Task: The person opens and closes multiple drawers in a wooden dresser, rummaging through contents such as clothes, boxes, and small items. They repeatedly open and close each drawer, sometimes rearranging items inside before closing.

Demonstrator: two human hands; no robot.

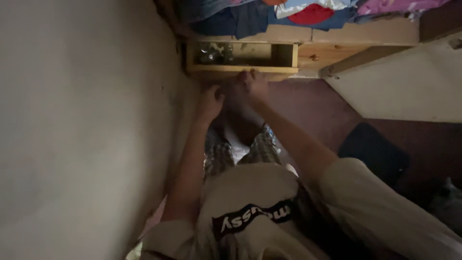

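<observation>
A small wooden drawer stands pulled open from a wooden cabinet against the wall. My right hand reaches forward, its fingertips curled over the drawer's front edge. My left hand is just below and left of the drawer, beside the right hand, with its fingers curled. The dim light hides whether it holds anything. Shiny glass-like items lie in the drawer's left end, while its right part looks dark and bare.
A pale wall runs close along the left. Piled clothes in blue, red and pink lie on the wooden top. A white panel is at the right, and a dark cushion lies on the reddish floor.
</observation>
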